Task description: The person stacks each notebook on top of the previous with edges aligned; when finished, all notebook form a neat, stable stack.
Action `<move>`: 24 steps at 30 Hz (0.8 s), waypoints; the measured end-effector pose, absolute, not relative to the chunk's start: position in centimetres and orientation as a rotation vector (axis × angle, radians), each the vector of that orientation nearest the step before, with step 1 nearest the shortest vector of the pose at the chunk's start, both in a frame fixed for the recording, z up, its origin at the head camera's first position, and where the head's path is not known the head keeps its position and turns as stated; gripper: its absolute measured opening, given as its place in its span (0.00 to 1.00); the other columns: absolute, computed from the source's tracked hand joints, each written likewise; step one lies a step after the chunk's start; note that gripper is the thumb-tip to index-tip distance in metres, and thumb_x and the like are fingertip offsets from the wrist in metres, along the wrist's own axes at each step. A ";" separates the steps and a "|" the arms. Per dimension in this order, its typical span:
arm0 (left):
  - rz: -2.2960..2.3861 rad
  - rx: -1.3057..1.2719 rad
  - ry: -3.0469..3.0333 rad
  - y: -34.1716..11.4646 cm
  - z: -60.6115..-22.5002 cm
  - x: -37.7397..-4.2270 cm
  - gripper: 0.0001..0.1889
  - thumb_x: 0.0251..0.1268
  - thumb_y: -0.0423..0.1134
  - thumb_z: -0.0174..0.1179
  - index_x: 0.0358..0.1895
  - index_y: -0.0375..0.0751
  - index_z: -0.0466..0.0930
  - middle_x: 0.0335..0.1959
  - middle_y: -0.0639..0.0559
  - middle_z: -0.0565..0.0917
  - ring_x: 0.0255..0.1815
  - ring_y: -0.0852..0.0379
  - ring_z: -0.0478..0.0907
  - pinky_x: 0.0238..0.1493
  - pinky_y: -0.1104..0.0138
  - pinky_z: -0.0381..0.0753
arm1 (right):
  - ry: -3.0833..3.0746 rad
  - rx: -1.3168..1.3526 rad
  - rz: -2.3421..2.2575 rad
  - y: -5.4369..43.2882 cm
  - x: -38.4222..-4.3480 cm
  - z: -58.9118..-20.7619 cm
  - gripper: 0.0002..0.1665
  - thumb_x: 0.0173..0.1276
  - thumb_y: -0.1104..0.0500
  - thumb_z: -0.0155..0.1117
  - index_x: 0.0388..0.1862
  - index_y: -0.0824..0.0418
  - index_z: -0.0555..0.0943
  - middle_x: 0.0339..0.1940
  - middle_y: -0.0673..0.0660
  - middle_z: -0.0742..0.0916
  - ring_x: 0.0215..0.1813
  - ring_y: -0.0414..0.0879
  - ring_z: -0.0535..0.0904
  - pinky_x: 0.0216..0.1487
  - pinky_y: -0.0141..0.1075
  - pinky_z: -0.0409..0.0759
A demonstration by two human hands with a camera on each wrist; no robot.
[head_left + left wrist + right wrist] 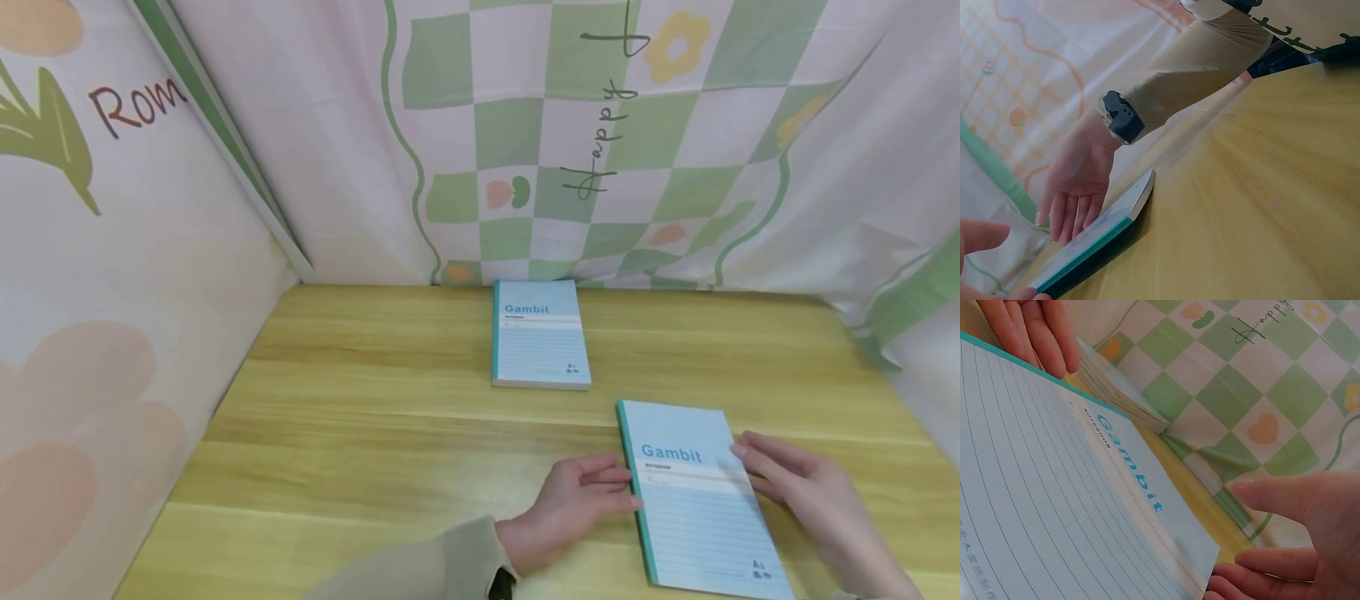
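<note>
A light-blue "Gambit" notebook (697,508) with a teal spine lies between my two hands at the front right of the table. My left hand (570,500) has its fingertips right at the spine; its thumb stands apart from the fingers in the left wrist view. Across from it, my right hand (810,492) is at the notebook's right edge, fingers extended. The right wrist view shows that thumb (1272,497) raised off the cover. Below the notebook's spine (1088,253) a dark shadow falls on the wood.
Farther back, similar notebooks (540,342) sit in a stack by the rear curtain; layered edges (1122,394) show in the right wrist view. The wooden table (360,400) is bounded by a checked curtain (510,133) behind and a printed curtain (150,275) on the left.
</note>
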State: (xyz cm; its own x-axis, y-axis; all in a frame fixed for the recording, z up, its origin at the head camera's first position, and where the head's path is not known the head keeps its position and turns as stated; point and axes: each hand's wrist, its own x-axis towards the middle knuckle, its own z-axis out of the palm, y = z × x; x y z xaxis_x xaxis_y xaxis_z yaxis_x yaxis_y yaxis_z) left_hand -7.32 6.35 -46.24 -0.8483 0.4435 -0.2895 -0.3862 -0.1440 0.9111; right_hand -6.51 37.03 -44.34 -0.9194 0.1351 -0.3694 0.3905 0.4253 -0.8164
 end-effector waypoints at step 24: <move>1.970 0.109 1.649 6.7 -46.3 -7.5 0.32 0.61 0.30 0.70 0.69 0.31 0.72 0.46 0.58 0.84 0.47 0.62 0.83 0.52 0.70 0.82 | 2.389 0.498 -1.416 37.2 -6.8 -44.1 0.57 0.71 0.31 0.60 0.81 0.68 0.54 0.78 0.66 0.60 0.48 0.25 0.80 0.42 0.22 0.80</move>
